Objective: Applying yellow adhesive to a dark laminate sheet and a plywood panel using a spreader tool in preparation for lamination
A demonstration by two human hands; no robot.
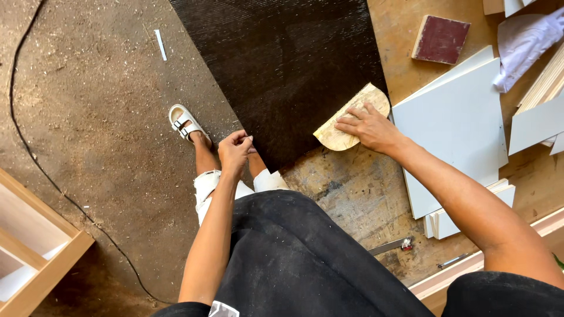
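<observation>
We have a single view here, from the camera worn on the head, looking almost straight down past the chest. We sit close over both arms, with the table [364, 194] edge to the right and the sawdust-covered floor [88, 117] falling away on the left.

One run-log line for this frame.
left hand: pinching corner of large dark textured panel | right hand: flat on half-round pale wooden piece | surface: worn workbench

Dark panel [282, 64] top bare, open to reach; white boards [458, 123], red block [440, 39] crowd right side.
</observation>
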